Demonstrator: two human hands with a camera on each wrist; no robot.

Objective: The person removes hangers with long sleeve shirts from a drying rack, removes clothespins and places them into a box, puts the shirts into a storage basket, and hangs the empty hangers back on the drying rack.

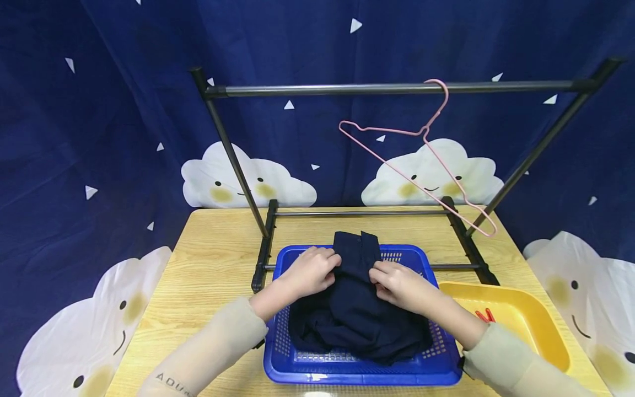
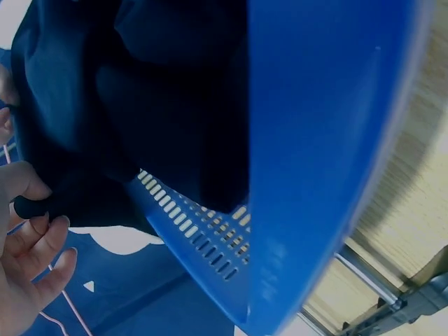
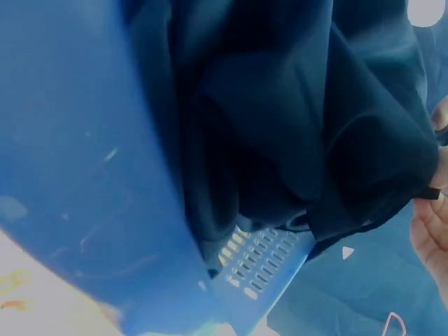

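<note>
A dark navy garment (image 1: pixel 354 314) lies bunched in a blue plastic basket (image 1: pixel 362 379), its upper end raised toward the far rim. What kind of garment it is, I cannot tell. My left hand (image 1: pixel 313 271) pinches its left edge between thumb and fingers; the left wrist view shows the cloth caught by that hand (image 2: pixel 35 245). On the opposite edge, my right hand (image 1: pixel 399 284) grips the cloth with curled fingers. Only part of the right hand (image 3: pixel 432 224) shows in the right wrist view, at the margin.
Behind the basket stands a black metal rack (image 1: pixel 297 90) on a wooden table (image 1: pixel 208 264). A pink hanger (image 1: pixel 394 162) hangs from its bar, right of centre. To the right, a yellow tray (image 1: pixel 538 314) holds a red clip (image 1: pixel 485 315). A blue curtain (image 1: pixel 124 138) surrounds the table.
</note>
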